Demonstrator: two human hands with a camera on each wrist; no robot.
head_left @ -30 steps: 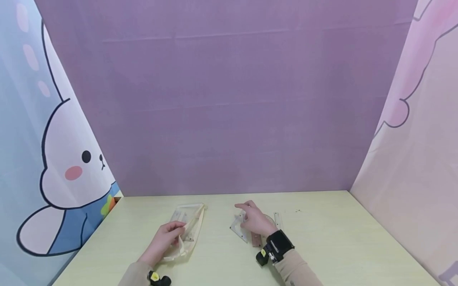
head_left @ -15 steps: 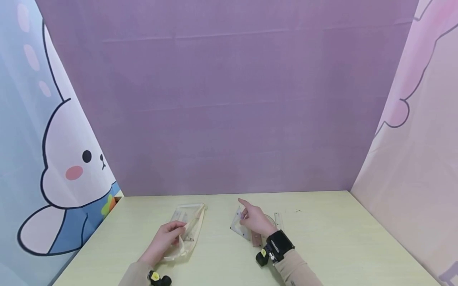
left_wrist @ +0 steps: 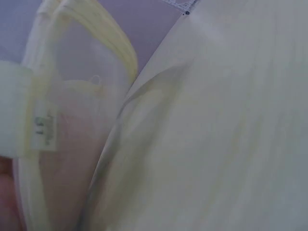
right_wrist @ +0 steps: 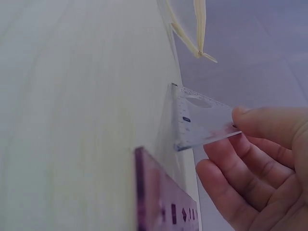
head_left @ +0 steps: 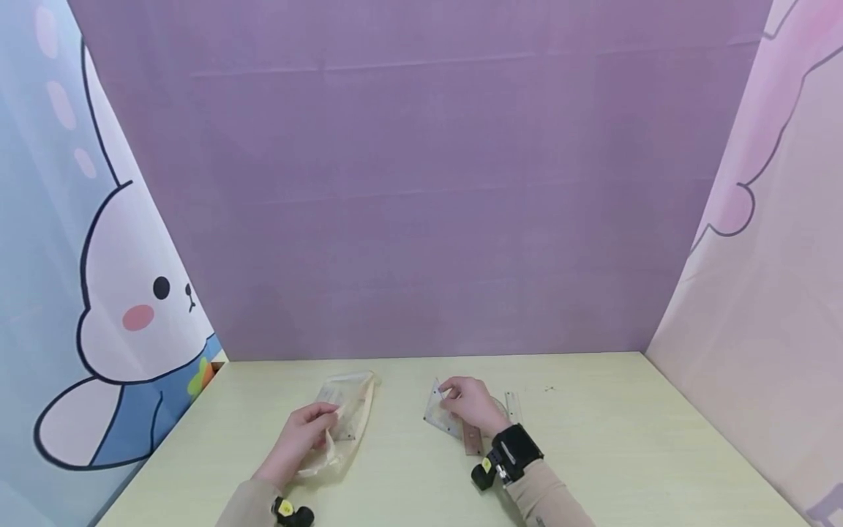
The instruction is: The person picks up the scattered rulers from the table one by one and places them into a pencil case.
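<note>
My left hand (head_left: pixel 299 439) pinches the near side of a clear zip pouch (head_left: pixel 361 421) with cream edging. Through its plastic, a see-through piece with dark marks shows faintly. Up close in the left wrist view, the pouch (left_wrist: pixel 79 62) bulges open beside a white tag. My right hand (head_left: pixel 473 405) pinches a clear set square (head_left: pixel 435 413) by one corner between thumb and fingers. In the right wrist view the set square (right_wrist: pixel 211 120) stands tilted, its far edge low at the table. A pinkish ruler (head_left: pixel 471 439) lies just under that hand.
Right of the right hand lies a narrow clear ruler (head_left: pixel 512 407). A curved clear edge, perhaps a protractor, is mostly hidden behind that hand. A purple backdrop (head_left: pixel 421 219) rises at the back of the pale table (head_left: pixel 626 439), with printed curtains at both sides.
My right index finger, stretched out half a second ago, has bent down onto the set square's corner. The set square has turned slightly. The left hand and pouch have shifted a little left.
</note>
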